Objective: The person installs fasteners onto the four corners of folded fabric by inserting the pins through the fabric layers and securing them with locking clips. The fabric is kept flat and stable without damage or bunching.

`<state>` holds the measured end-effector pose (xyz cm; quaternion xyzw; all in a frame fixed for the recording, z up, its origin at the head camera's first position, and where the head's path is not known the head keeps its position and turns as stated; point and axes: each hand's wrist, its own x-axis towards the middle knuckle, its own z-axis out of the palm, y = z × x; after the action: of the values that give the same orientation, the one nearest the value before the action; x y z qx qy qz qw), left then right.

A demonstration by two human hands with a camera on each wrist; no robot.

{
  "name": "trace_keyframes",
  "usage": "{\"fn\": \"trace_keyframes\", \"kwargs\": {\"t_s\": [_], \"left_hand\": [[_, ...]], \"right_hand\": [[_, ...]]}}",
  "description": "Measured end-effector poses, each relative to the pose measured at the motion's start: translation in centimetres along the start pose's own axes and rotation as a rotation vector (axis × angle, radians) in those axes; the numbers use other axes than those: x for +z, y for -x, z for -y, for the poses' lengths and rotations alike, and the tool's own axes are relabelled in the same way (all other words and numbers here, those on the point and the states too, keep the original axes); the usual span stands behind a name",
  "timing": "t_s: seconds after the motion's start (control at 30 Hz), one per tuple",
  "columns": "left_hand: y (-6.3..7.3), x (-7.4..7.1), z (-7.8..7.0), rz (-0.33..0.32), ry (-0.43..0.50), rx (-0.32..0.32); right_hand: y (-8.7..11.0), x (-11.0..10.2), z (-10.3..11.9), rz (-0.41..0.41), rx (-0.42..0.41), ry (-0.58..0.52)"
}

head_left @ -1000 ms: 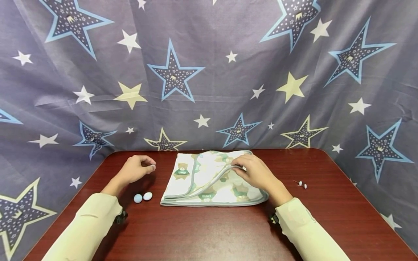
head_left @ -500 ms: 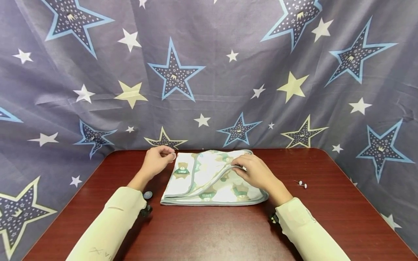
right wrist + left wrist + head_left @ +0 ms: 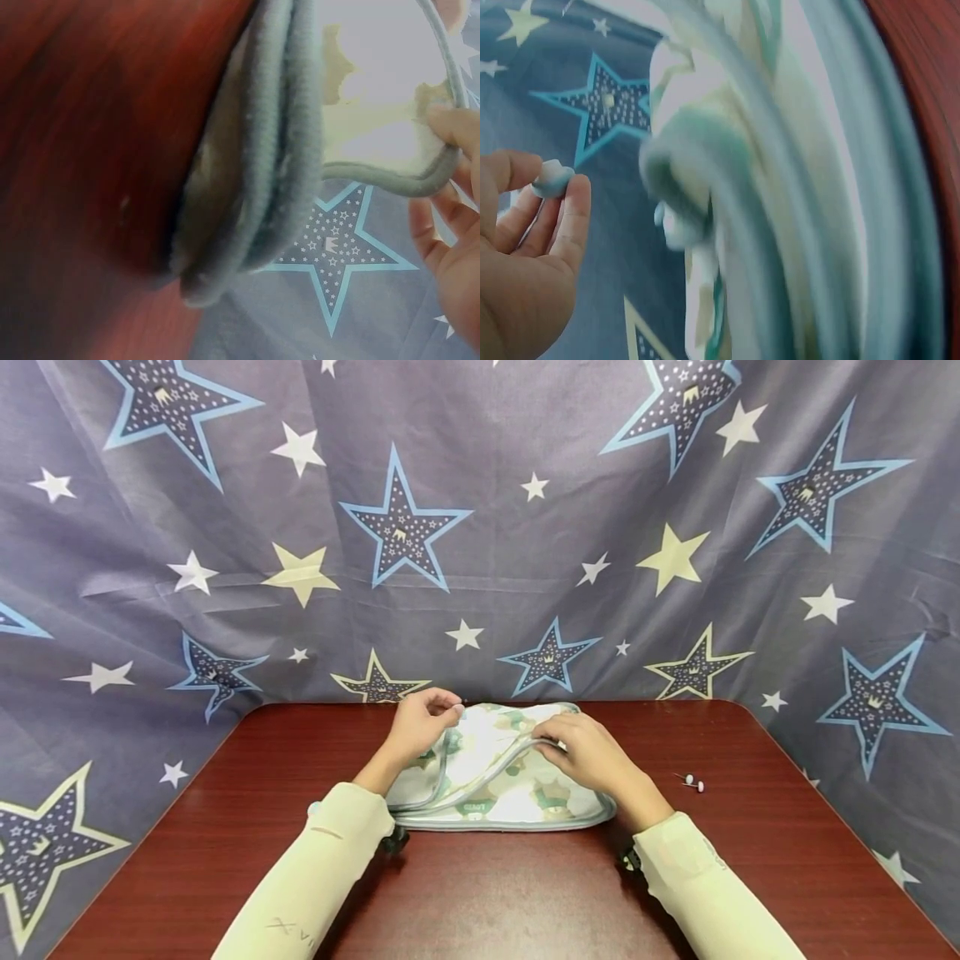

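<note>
A folded baby blanket (image 3: pixel 498 789), white with teddy bears and grey-green piping, lies mid-table. My right hand (image 3: pixel 588 752) pinches a lifted piped edge between thumb and fingers; the right wrist view shows the thumb (image 3: pixel 457 127) on top of the cloth. My left hand (image 3: pixel 420 722) is over the blanket's left part, hiding some of it. Between its thumb and fingertips it pinches a small pale blue and white cap (image 3: pixel 553 180), apart from the cloth. Another small pale bluish-white piece (image 3: pixel 679 232) shows blurred at the blanket's fold in the left wrist view.
Two small pins with round pale heads (image 3: pixel 694 783) lie on the red-brown table (image 3: pixel 540 893) to the right. A light blue round cap (image 3: pixel 314 808) peeks out behind my left sleeve (image 3: pixel 330 852). A star-patterned curtain (image 3: pixel 480 568) hangs behind the table.
My left hand has moved right, from beside the blanket to over its left part, carrying the small cap. The left sleeve now covers most of the caps on the table. The right hand stays put.
</note>
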<state>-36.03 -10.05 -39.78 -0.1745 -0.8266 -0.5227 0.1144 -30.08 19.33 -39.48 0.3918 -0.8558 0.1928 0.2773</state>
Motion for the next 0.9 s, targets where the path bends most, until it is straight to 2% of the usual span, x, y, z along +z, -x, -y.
{"fn": "trace_keyframes", "kwargs": {"t_s": [0.33,0.47,0.57,0.7,0.9], "left_hand": [[-0.4,4.3,-1.6,0.036,0.246,-0.073],[-0.5,5.8,-1.8,0.052,0.396,-0.127],[-0.4,6.6,-1.8,0.061,0.484,-0.167],[-0.3,7.5,-1.8,0.077,0.557,-0.199],[-0.1,8.4,-1.9,0.063,0.621,-0.183]], "right_hand": [[0.0,-0.2,-0.1,0.006,-0.004,-0.001],[0.0,-0.3,-0.1,0.003,-0.008,-0.003],[0.0,-0.2,-0.2,0.006,-0.007,-0.005],[0.0,-0.2,-0.2,0.014,-0.001,-0.004],[0.0,-0.4,-0.1,0.022,0.002,0.007]]}}
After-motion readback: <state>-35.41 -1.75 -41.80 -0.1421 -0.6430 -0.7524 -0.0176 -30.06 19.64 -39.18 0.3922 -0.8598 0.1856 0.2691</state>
